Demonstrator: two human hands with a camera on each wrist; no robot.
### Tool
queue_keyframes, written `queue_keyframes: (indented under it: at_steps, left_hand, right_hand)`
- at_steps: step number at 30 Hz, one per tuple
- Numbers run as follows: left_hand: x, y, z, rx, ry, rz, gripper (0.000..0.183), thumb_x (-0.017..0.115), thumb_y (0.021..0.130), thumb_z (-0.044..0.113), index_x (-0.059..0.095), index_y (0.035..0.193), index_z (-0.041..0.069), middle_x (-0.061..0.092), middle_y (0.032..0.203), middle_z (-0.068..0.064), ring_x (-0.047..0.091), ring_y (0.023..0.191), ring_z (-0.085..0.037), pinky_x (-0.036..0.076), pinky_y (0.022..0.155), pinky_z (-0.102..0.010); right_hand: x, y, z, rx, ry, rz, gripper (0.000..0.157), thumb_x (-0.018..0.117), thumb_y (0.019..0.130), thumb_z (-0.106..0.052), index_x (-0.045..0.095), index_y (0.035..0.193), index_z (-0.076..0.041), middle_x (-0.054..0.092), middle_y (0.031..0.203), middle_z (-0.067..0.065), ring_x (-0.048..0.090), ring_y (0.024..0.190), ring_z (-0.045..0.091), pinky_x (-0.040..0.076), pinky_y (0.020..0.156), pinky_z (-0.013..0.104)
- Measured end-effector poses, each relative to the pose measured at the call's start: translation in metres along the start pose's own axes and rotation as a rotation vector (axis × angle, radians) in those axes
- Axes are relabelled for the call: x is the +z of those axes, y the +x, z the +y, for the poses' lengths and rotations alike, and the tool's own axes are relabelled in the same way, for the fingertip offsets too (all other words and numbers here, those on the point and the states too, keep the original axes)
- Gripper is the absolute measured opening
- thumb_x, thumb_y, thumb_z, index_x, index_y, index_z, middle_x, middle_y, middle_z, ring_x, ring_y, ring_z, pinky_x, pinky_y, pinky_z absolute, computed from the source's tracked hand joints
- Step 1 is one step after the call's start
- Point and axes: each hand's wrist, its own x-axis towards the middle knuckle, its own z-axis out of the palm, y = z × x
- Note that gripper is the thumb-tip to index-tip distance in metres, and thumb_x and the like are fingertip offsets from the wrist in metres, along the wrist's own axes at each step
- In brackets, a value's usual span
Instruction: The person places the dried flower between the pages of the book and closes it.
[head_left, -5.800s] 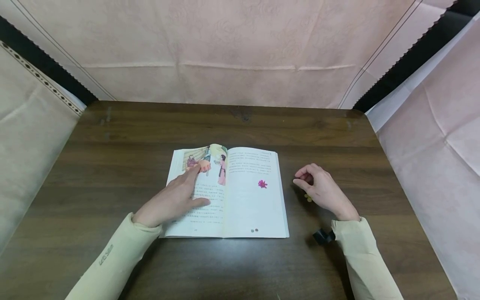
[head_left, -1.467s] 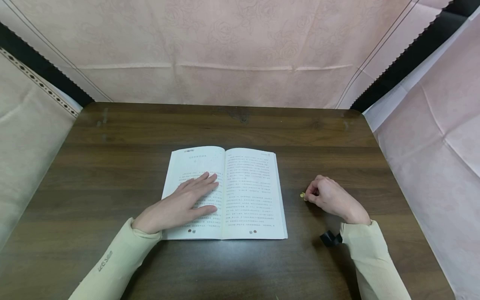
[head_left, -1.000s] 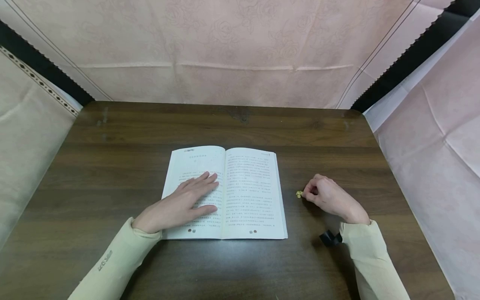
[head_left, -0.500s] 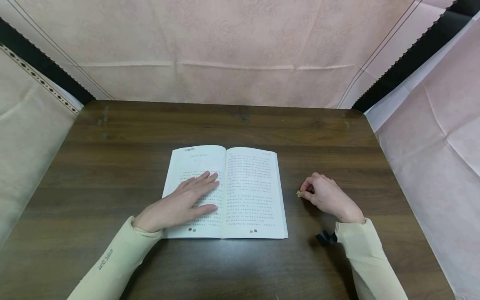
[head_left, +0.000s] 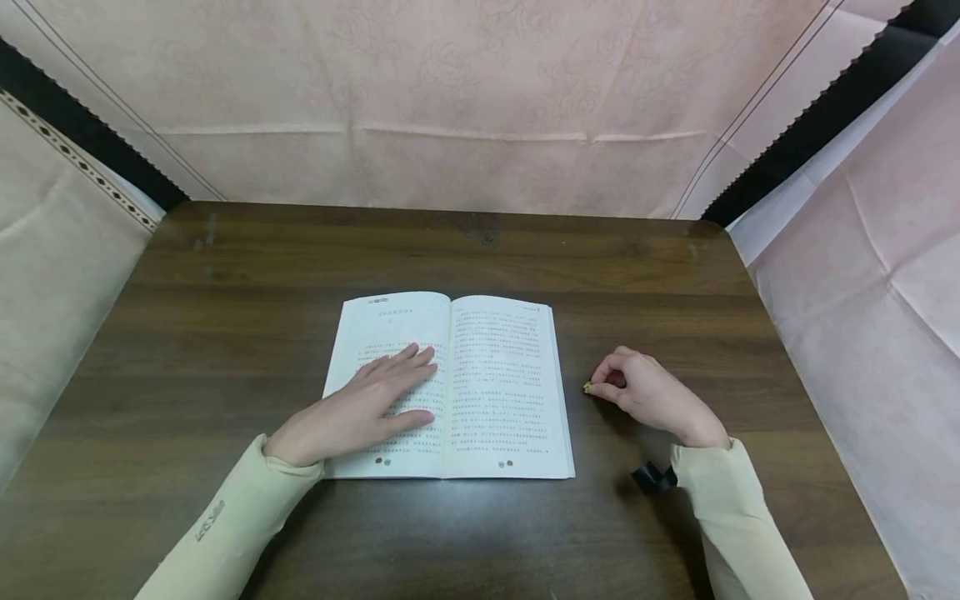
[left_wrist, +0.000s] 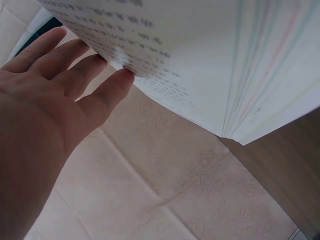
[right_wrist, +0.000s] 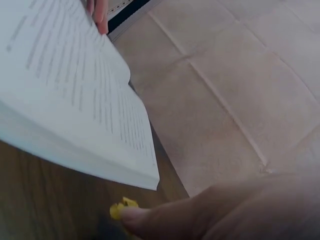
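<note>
An open book (head_left: 502,383) lies on the table with printed text on both pages. My left hand (head_left: 356,417) rests on its left page, fingers straight and slightly spread. To the right of the book, my right hand (head_left: 652,396) pinches a small yellow flower (head_left: 587,387) between thumb and finger, close over the wood. In the right wrist view the yellow flower (right_wrist: 119,209) sits at the thumb tip, mostly uncovered, with the near corner of the book just beyond. The left wrist view shows my left fingers (left_wrist: 107,97) along the page (left_wrist: 150,55).
Brown wood table (head_left: 480,258) surrounds the book on every side. Pale pink patterned cloth (head_left: 450,100) hangs behind the far edge, with more cloth to the left and right. A black wrist camera (head_left: 651,477) sits beside the right sleeve.
Earlier the book showed an illustrated page and a pink flower; now both pages are text. My right hand has picked up the yellow flower and shifted slightly left toward the book; my left stays still lately.
</note>
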Motion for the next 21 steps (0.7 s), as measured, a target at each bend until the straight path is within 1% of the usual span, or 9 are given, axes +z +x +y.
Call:
queue_keyframes:
  at_steps: [5,12,17,21]
  left_hand:
    - [0.0,0.0,0.0,0.002,0.009,0.008,0.07,0.06,0.094,0.046,0.038,0.15,0.009,0.024,0.159,-0.002,0.012,0.148,-0.018,0.015,0.117,-0.048]
    - [0.001,0.0,0.001,0.003,0.001,0.01,0.07,0.061,0.094,0.045,0.038,0.149,0.009,0.024,0.159,-0.002,0.013,0.148,-0.019,0.015,0.117,-0.048]
    - [0.001,0.0,0.001,0.002,-0.007,0.01,0.07,0.062,0.094,0.044,0.038,0.149,0.008,0.024,0.159,-0.002,0.013,0.148,-0.019,0.016,0.116,-0.048]
    - [0.001,0.0,0.0,0.002,-0.009,0.009,0.07,0.062,0.094,0.043,0.038,0.149,0.008,0.024,0.159,-0.003,0.013,0.148,-0.019,0.016,0.116,-0.049]
  right_hand:
    - [0.004,0.005,-0.014,-0.038,0.056,0.011,0.005,0.074,0.088,-0.02,0.069,0.087,-0.019,0.058,0.088,-0.005,0.055,0.078,0.013,0.049,0.069,0.029]
    - [0.013,0.016,-0.034,-0.052,0.147,-0.007,0.006,0.075,0.087,-0.019,0.07,0.09,-0.019,0.058,0.092,-0.004,0.055,0.081,0.015,0.049,0.07,0.03]
    - [0.016,0.021,-0.043,-0.088,0.148,-0.008,0.008,0.075,0.087,-0.016,0.069,0.092,-0.019,0.058,0.093,-0.004,0.054,0.082,0.015,0.049,0.071,0.03]
    - [0.018,0.024,-0.047,-0.097,0.136,-0.006,0.009,0.074,0.087,-0.015,0.069,0.092,-0.02,0.057,0.093,-0.004,0.053,0.084,0.015,0.048,0.073,0.031]
